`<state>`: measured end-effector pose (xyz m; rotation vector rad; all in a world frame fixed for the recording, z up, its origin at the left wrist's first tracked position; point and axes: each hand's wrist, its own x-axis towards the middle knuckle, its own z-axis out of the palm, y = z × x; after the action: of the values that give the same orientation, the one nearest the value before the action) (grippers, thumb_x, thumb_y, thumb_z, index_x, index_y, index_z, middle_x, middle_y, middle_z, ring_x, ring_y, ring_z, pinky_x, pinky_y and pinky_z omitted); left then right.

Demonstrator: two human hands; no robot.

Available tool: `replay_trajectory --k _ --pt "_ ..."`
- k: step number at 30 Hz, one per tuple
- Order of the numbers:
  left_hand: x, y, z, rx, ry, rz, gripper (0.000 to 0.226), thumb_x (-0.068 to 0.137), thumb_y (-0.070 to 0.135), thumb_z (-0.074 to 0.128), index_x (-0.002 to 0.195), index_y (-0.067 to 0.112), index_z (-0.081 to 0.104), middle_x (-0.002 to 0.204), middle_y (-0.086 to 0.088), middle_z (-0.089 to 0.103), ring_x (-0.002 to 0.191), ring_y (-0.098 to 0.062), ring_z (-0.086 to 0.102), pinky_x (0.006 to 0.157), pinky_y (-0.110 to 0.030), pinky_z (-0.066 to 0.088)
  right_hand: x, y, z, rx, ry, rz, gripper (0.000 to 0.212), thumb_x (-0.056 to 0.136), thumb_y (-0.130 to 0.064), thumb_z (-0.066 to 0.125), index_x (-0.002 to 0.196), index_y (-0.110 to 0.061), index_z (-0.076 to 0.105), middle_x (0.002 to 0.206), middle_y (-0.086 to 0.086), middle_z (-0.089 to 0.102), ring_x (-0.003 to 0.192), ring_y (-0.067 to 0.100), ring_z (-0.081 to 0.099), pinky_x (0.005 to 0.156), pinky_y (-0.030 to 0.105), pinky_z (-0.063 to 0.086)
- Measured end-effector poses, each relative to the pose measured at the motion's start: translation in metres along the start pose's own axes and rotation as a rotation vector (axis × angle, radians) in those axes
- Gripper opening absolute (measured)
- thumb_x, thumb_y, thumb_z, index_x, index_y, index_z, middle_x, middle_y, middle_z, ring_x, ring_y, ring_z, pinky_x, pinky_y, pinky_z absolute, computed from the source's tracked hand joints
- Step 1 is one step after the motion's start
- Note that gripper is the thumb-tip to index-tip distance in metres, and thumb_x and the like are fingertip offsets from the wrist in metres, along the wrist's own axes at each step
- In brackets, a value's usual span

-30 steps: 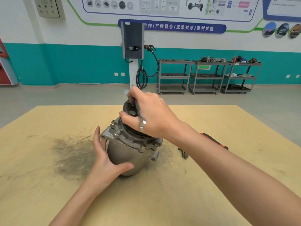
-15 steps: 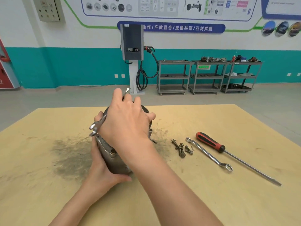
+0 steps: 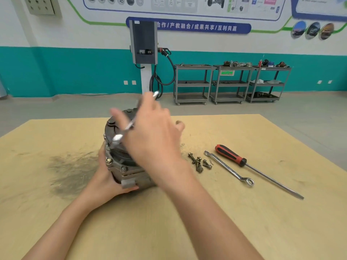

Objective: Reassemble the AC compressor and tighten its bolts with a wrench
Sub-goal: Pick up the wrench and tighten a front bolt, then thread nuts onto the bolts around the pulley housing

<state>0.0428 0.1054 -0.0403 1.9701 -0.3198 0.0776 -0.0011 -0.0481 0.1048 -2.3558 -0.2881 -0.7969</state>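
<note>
The grey metal AC compressor (image 3: 124, 166) with dark pulley stands on the wooden counter (image 3: 187, 222), left hand (image 3: 108, 177) gripping its body; right hand (image 3: 152, 136) grips a blurred silver wrench (image 3: 124, 129).

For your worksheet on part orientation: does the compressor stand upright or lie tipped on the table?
Upright. The compressor stands on the table, pulley face up, the left hand steadying its body.

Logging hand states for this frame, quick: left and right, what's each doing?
Left hand: closed around the side of the compressor, steadying it.
Right hand: closed on a wrench, held over the compressor's top.
</note>
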Motion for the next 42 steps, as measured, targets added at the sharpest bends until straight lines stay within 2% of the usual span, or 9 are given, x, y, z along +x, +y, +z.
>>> replay_trajectory --k 4,9,12,18,22,27,31,37,42 --pt "-0.006 -0.008 -0.012 0.014 -0.016 -0.002 0.145 0.038 0.054 0.098 0.152 0.007 0.021 0.144 -0.002 0.052 0.130 -0.014 0.052 0.112 -0.048 0.040 0.007 0.086 -0.033 0.126 0.048 0.040 0.034 0.097 -0.052 0.034 0.100 -0.020 0.047 0.085 -0.005 0.059 0.077 0.021 0.056 0.078 0.048 0.046" --pt "-0.006 0.004 -0.009 -0.041 -0.020 0.067 0.139 0.044 0.046 0.099 0.153 0.013 0.020 0.145 -0.002 0.050 0.131 -0.014 0.052 0.110 -0.036 0.043 -0.020 0.179 -0.013 -0.359 -0.361 -0.114 0.035 0.101 -0.042 0.040 0.128 -0.025 0.052 0.122 -0.006 0.062 0.118 0.022 0.048 0.090 0.039 0.036" --pt "-0.009 0.008 -0.010 -0.071 -0.022 0.060 0.138 0.041 0.046 0.099 0.151 0.013 0.023 0.144 -0.002 0.053 0.131 -0.019 0.053 0.110 -0.048 0.041 -0.039 0.202 0.008 -0.586 -0.532 -0.224 0.051 0.092 -0.043 0.061 0.139 -0.039 0.041 0.138 -0.016 0.050 0.135 0.015 0.034 0.100 0.040 0.025" --pt "-0.009 0.010 -0.014 -0.102 -0.042 0.040 0.138 0.038 0.048 0.100 0.148 0.006 0.029 0.135 0.001 0.061 0.125 -0.016 0.058 0.106 -0.043 0.046 -0.052 0.203 0.023 -0.507 -0.600 -0.278 0.062 0.088 -0.007 0.054 0.140 -0.041 0.046 0.145 -0.015 0.045 0.144 0.014 0.022 0.112 0.045 0.013" --pt "-0.007 0.010 -0.017 -0.111 -0.045 0.053 0.133 0.039 0.042 0.098 0.148 0.005 0.032 0.134 -0.002 0.062 0.124 -0.013 0.059 0.109 -0.044 0.044 -0.054 0.200 0.029 -0.520 -0.597 -0.220 0.055 0.095 -0.010 0.044 0.145 -0.035 0.041 0.150 -0.008 0.043 0.149 0.015 0.011 0.117 0.051 0.005" --pt "-0.006 0.000 -0.012 -0.087 0.038 0.057 0.128 0.038 0.027 0.093 0.149 0.010 0.030 0.133 0.002 0.060 0.119 -0.006 0.060 0.091 -0.015 0.050 -0.050 0.202 0.035 -0.566 -0.620 -0.146 0.060 0.099 -0.011 0.035 0.153 -0.034 0.023 0.158 -0.005 0.031 0.151 0.018 -0.003 0.116 0.059 -0.003" --pt "-0.008 -0.011 -0.009 -0.062 0.082 0.016 0.124 0.041 0.037 0.091 0.148 0.020 0.030 0.125 0.012 0.062 0.116 0.001 0.059 0.090 -0.015 0.050 -0.047 0.202 0.036 -0.578 -0.563 -0.076 0.077 0.093 -0.004 0.033 0.154 -0.036 -0.003 0.163 0.001 0.015 0.151 0.023 -0.006 0.107 0.067 -0.015" --pt "-0.014 -0.016 -0.003 0.024 0.185 0.018 0.113 0.043 0.054 0.088 0.140 0.030 0.037 0.112 0.039 0.059 0.108 0.018 0.053 0.087 -0.021 0.044 -0.037 0.224 0.005 -0.347 -0.074 0.175 0.037 0.099 -0.019 0.048 0.136 -0.021 0.053 0.129 0.004 0.059 0.123 0.028 0.044 0.100 0.048 0.033" --pt "-0.015 -0.020 0.000 0.055 0.230 0.025 0.106 0.039 0.053 0.083 0.134 0.025 0.044 0.103 0.041 0.061 0.097 0.022 0.054 0.078 -0.016 0.042 -0.049 0.239 -0.003 -0.364 -0.342 0.290 0.033 0.098 -0.029 0.054 0.128 -0.020 0.062 0.126 0.003 0.054 0.115 0.025 0.041 0.093 0.041 0.036"
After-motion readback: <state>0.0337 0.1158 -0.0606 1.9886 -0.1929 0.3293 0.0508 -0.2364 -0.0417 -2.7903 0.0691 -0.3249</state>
